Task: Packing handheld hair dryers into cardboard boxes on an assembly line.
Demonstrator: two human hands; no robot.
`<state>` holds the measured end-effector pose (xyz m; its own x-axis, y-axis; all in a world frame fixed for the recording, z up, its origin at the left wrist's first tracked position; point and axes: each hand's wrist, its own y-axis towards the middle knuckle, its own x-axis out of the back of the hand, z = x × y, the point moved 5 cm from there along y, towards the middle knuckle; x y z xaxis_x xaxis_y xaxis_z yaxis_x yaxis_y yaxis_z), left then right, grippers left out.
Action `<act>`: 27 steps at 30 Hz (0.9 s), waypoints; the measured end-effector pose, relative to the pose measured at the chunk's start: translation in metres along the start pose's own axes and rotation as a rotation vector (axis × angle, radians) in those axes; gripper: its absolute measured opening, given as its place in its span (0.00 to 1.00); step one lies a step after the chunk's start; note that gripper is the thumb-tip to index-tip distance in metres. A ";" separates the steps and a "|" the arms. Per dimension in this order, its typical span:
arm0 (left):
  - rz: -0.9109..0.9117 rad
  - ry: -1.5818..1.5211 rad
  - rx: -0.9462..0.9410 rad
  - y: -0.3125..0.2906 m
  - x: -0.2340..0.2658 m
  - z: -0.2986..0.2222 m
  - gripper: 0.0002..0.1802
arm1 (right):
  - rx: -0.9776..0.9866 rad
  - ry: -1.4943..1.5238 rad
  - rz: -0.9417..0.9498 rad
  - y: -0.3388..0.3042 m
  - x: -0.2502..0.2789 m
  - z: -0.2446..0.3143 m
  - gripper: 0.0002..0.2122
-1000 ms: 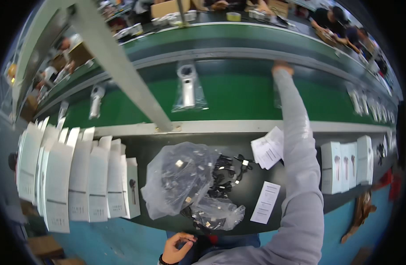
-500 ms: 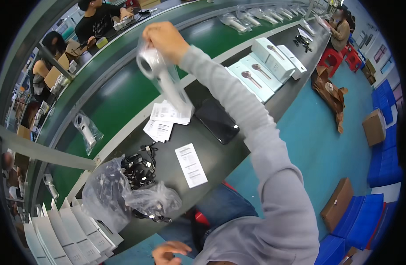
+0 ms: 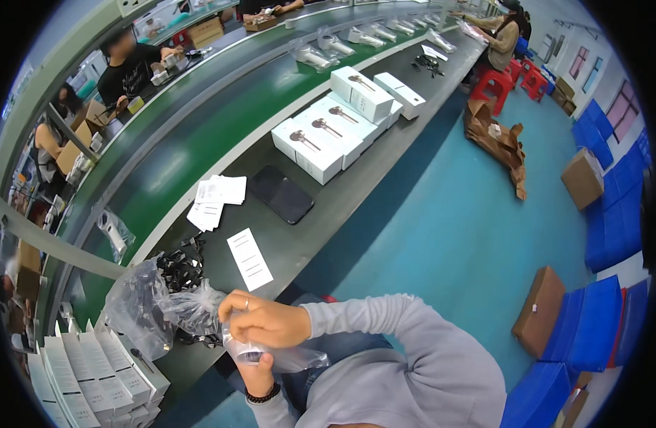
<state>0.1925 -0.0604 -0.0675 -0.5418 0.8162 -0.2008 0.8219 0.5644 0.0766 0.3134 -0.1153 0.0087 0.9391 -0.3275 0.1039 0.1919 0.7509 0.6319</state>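
My right hand [image 3: 267, 322] is closed over the top of a white, hair-dryer-shaped appliance in a clear plastic bag [image 3: 299, 359], in front of my body at the bench's near edge. From below, my left hand [image 3: 258, 376] grips the same bagged appliance near its round head. My fingers hide much of it, and the bag's loose end trails to the right. Just beyond my hands lies a clear plastic bag [image 3: 132, 307] beside a heap of black cables [image 3: 182, 267]. A printed white leaflet [image 3: 249, 259] lies flat on the bench near them.
White cartons [image 3: 92, 371] stand in rows at the lower left. More leaflets [image 3: 217, 192], a black phone [image 3: 280, 194] and pale printed boxes [image 3: 321, 139] lie along the bench. Bagged appliances [image 3: 314, 55] rest on the green conveyor [image 3: 199, 150]. Co-workers sit across and farther along.
My right hand has come down from over the conveyor to my body with the bagged appliance. My left hand has risen and taken hold of it too. The view has shifted.
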 end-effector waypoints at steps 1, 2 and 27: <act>-0.023 0.090 -0.027 -0.001 0.000 0.000 0.50 | -0.027 -0.037 0.000 -0.005 0.001 0.000 0.04; -0.048 0.183 -0.055 -0.003 0.000 -0.001 0.47 | -0.072 -0.012 0.024 -0.013 0.004 -0.003 0.08; -0.117 0.478 0.179 -0.004 -0.012 0.032 0.48 | -0.882 -1.421 -0.753 -0.175 0.612 -0.040 0.33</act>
<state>0.2010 -0.0764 -0.0963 -0.6171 0.7377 0.2737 0.7456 0.6594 -0.0962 0.8663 -0.4244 -0.0693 -0.2413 -0.5269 0.8149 0.9264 0.1249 0.3551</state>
